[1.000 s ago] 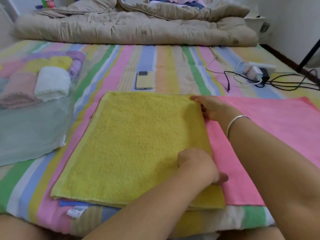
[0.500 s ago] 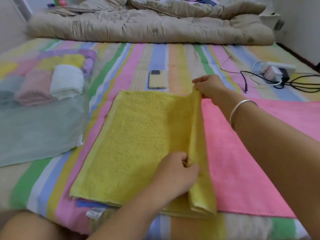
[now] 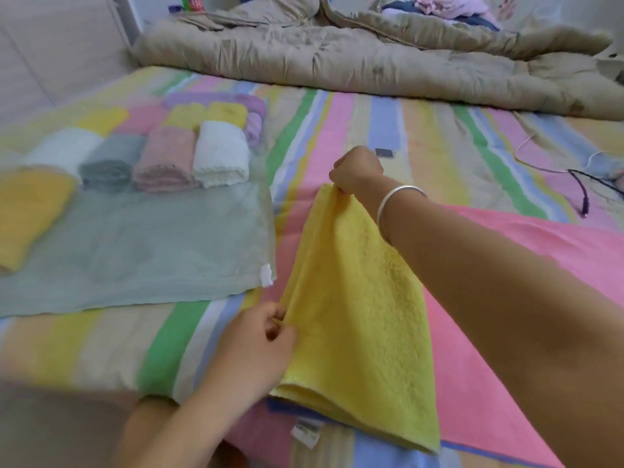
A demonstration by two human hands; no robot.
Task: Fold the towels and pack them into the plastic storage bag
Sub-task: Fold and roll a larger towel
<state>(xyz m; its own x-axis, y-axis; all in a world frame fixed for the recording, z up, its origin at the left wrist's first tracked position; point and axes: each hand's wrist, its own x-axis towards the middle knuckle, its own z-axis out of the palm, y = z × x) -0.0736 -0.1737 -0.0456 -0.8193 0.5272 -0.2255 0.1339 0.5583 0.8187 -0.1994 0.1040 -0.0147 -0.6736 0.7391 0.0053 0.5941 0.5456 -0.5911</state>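
Note:
A yellow towel (image 3: 358, 319) lies in the middle of the striped bed, with its right edge raised and swung over to the left. My right hand (image 3: 354, 170), a silver bangle on its wrist, pinches the far corner of that raised edge. The near corner is pinched by my left hand (image 3: 266, 332). A pink towel (image 3: 506, 298) is spread flat under and to the right of the yellow one. At the left lies the translucent plastic storage bag (image 3: 152, 251) with several rolled towels (image 3: 219, 153) inside it.
A crumpled beige quilt (image 3: 371, 59) runs along the far side of the bed. A phone (image 3: 385, 152) shows partly behind my right hand. Cables (image 3: 580, 184) trail at the right. A blue cloth edge (image 3: 280, 405) peeks from under the yellow towel.
Both hands took hold of the yellow towel's right edge, raised it and carried it leftward, folding the towel over. The view has turned left, showing more of the bag.

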